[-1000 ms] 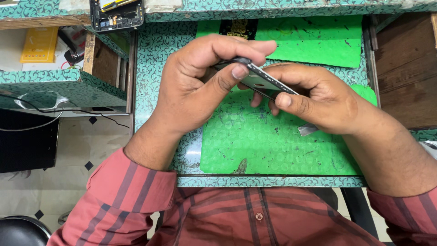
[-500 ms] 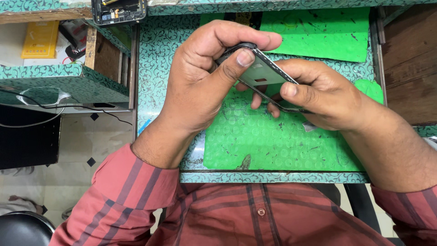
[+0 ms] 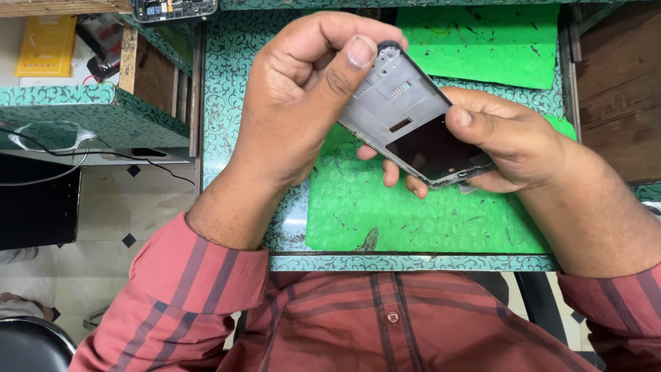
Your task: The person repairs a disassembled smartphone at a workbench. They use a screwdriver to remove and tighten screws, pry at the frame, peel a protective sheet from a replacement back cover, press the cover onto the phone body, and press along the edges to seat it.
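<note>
Your left hand [image 3: 303, 103] pinches the upper end of the opened phone frame [image 3: 413, 120], thumb pressed on its edge; your right hand [image 3: 509, 141] grips the lower end. You hold it above the green mat [image 3: 413, 213] on the worktop [image 3: 234, 83].

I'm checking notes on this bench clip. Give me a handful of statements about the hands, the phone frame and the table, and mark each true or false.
1. Both hands grip the opened phone frame above the green mat. True.
2. The left hand has its thumb pressed on the frame's upper end. True.
3. The frame lies flat on the mat, untouched. False: it is held up off the mat, tilted, between the left hand and the right hand.
4. The person wears a plain blue shirt. False: the shirt is red with darker stripes.
5. A second opened device sits at the top left edge of the view. True.
</note>
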The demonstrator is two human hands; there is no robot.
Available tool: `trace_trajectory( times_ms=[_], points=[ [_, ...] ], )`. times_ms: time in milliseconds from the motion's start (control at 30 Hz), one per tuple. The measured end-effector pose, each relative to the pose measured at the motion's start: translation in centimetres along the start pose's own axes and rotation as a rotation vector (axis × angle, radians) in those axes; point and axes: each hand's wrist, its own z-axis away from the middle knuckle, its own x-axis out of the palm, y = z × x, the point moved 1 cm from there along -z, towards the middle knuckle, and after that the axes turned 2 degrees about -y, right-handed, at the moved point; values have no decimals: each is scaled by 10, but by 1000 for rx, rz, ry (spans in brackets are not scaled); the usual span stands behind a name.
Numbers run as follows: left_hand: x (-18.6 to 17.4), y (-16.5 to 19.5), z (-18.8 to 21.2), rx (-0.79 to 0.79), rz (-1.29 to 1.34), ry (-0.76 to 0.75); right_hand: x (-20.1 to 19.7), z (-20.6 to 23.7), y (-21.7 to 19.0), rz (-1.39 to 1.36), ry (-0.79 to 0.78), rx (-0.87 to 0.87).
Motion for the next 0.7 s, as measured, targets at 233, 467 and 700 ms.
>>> trace_trajectory(
  times_ms=[233,467,700],
  points=[
    [-9,-6,3,44,-23,-59,-3,-1,-7,552,72,-72],
    [-12,-14,0,48,-9,-96,-1,0,-8,723,174,-97],
    [-5,-20,1,10,84,-30,-5,2,-4,689,157,-78]
  ],
)
